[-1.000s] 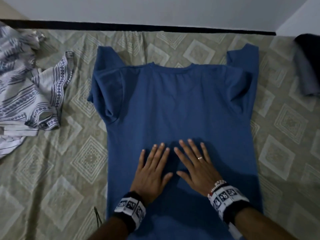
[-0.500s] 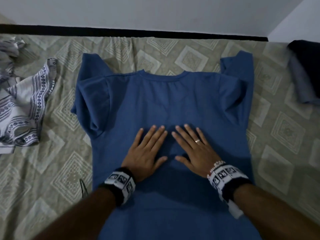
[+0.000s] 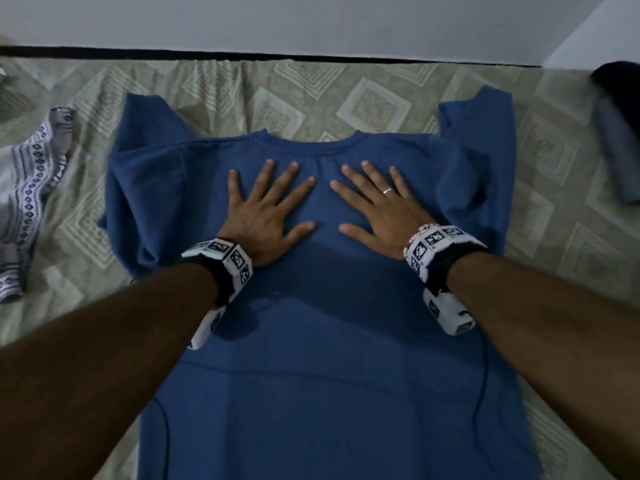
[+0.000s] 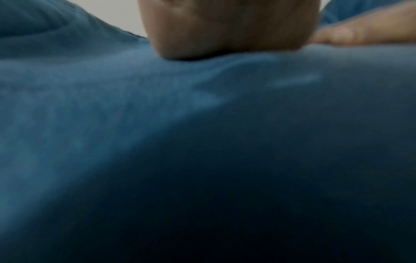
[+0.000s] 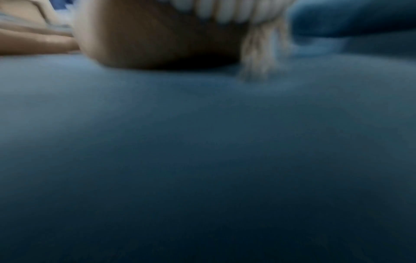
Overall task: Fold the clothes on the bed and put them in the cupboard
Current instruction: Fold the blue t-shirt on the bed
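The bed (image 3: 363, 95), under a pale sheet of raised diamond squares, carries a blue t-shirt (image 3: 329, 375) spread flat, sleeves folded inward. Below its ribbed collar, the left hand (image 3: 266, 216) and right hand (image 3: 377, 213) press palm-down on the soft knit, fingers (image 3: 372, 173) straight and splayed, gripping nothing. A patterned white cloth (image 3: 31, 181) lies crumpled at left, a dark garment (image 3: 620, 109) at right.

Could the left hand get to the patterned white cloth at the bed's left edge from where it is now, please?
Probably yes: the left hand lies flat and holds nothing, and only bare bedsheet and the blue shirt's sleeve separate it from the patterned cloth.
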